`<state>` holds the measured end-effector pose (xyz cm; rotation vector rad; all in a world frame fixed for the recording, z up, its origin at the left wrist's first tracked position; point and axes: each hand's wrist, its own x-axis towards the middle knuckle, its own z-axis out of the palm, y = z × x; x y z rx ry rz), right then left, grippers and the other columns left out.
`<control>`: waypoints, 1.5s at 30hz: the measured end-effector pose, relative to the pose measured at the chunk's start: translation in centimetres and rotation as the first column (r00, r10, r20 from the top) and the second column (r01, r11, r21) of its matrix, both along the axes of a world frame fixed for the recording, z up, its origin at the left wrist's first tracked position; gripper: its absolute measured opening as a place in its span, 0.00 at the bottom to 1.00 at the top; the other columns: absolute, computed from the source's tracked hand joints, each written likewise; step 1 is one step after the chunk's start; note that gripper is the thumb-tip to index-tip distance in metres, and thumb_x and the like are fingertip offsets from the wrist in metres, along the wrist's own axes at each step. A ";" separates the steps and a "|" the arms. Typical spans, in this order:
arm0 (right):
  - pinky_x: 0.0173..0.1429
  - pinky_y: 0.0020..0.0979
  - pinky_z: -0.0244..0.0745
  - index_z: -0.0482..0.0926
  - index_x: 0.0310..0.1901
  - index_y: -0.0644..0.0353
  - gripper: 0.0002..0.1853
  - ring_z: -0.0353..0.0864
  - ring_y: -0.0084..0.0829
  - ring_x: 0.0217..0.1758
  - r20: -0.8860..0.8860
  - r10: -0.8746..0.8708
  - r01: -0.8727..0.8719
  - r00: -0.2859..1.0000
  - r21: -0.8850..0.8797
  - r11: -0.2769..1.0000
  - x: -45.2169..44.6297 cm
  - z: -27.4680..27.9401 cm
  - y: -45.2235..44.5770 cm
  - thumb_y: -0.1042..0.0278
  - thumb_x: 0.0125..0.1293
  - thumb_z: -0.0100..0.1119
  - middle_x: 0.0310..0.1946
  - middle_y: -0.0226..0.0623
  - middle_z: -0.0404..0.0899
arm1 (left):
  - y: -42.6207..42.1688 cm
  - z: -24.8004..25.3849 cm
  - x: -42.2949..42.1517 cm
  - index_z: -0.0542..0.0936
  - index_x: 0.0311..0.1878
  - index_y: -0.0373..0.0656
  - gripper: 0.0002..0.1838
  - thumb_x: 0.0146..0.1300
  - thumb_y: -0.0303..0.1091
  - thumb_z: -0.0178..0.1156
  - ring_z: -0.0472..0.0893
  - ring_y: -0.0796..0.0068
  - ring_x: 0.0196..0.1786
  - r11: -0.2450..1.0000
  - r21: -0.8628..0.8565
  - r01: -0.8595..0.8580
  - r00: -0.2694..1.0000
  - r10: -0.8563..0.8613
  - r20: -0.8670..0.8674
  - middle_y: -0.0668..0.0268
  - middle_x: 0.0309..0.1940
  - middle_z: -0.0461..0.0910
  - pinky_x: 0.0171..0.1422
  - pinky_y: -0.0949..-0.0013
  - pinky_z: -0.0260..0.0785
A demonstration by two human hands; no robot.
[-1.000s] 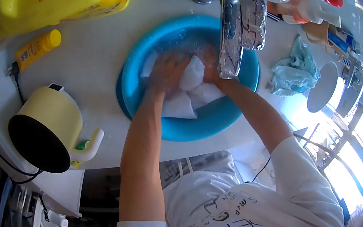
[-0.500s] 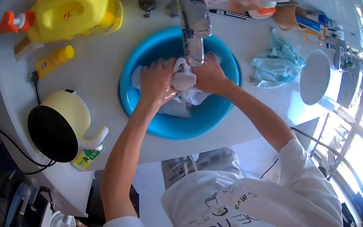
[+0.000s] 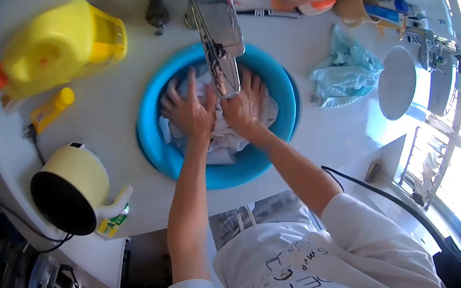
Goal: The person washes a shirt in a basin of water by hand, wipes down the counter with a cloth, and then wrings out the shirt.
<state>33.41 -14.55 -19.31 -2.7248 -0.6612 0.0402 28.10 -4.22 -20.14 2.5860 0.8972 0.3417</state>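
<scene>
A blue plastic basin (image 3: 239, 177) sits on the white table with wet-looking white cloth (image 3: 224, 142) bunched inside it. Both palms press down on the cloth. My left hand (image 3: 190, 113) lies on its left part, fingers spread. On the right part rests my right hand (image 3: 246, 106), its fingers stretched out and partly covered from view. A clear, shiny rectangular object (image 3: 229, 33) reaches over the basin's far rim and hides some of the right hand's thumb side. Whether the cloth is a garment I cannot tell.
Left of the basin are a yellow jug (image 3: 50, 49), a yellow tube (image 3: 52, 110) and a cream pot (image 3: 79, 177) with its handle toward me. A crumpled pale-blue plastic bag (image 3: 347, 71) and a white bowl (image 3: 397, 82) are at right. Behind stands a brown cup (image 3: 356, 8).
My hands have gone from gripping bunched cloth to lying flat with fingers spread on it. The cloth is now more spread out. The camera view has shifted and turned slightly.
</scene>
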 end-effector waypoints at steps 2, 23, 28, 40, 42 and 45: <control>0.61 0.56 0.53 0.67 0.65 0.43 0.32 0.62 0.53 0.58 0.008 -0.087 0.087 0.996 0.018 0.996 -0.9 -2.7 0.3 0.66 0.55 0.56 0.57 0.47 0.66 | -0.5 -2.8 -0.4 0.74 0.61 0.65 0.27 0.57 0.55 0.58 0.67 0.46 0.52 1.000 0.015 0.004 1.000 -0.005 0.016 0.55 0.57 0.67 0.55 0.43 0.61; 0.33 0.48 0.74 0.78 0.27 0.61 0.12 0.77 0.56 0.26 -0.627 -0.149 0.396 0.764 0.274 0.876 0.1 1.7 2.6 0.63 0.62 0.52 0.21 0.54 0.76 | -0.4 -1.8 -3.1 0.78 0.41 0.41 0.15 0.65 0.41 0.48 0.76 0.77 0.34 -0.102 -0.981 -0.166 0.809 0.555 -0.195 0.67 0.34 0.77 0.35 0.72 0.70; 0.35 0.50 0.73 0.80 0.25 0.60 0.10 0.77 0.56 0.26 -0.485 -0.099 0.272 0.869 0.302 0.914 -5.7 3.8 2.7 0.65 0.59 0.54 0.22 0.55 0.77 | 2.1 -4.2 -2.7 0.78 0.31 0.41 0.14 0.66 0.39 0.49 0.74 0.78 0.28 -0.250 -0.951 0.182 0.909 0.413 0.066 0.67 0.30 0.77 0.33 0.70 0.68; 0.67 0.57 0.51 0.51 0.72 0.34 0.55 0.55 0.55 0.68 -0.224 0.499 -0.501 0.837 0.052 0.864 1.3 4.0 -4.6 0.42 0.42 0.72 0.72 0.42 0.48 | 1.8 6.6 -4.3 0.56 0.72 0.57 0.60 0.32 0.54 0.76 0.54 0.42 0.70 0.891 -0.121 0.438 0.831 -0.453 -0.324 0.52 0.70 0.51 0.70 0.48 0.53; 0.68 0.58 0.51 0.48 0.72 0.32 0.59 0.54 0.58 0.68 -0.216 0.548 -0.567 0.808 -0.034 0.823 1.1 2.7 -4.6 0.39 0.37 0.73 0.73 0.43 0.45 | 1.0 4.8 -3.5 0.57 0.72 0.57 0.59 0.32 0.54 0.75 0.53 0.42 0.70 0.891 -0.132 0.434 0.806 -0.450 -0.385 0.53 0.71 0.50 0.71 0.47 0.53; 0.68 0.58 0.52 0.51 0.71 0.32 0.57 0.54 0.56 0.69 -0.278 0.552 -0.595 0.787 -0.100 0.798 1.3 1.2 -4.0 0.37 0.37 0.72 0.72 0.44 0.49 | 1.2 1.3 -3.3 0.57 0.71 0.55 0.58 0.34 0.58 0.74 0.53 0.41 0.70 0.875 -0.114 0.470 0.733 -0.459 -0.502 0.55 0.72 0.49 0.71 0.47 0.52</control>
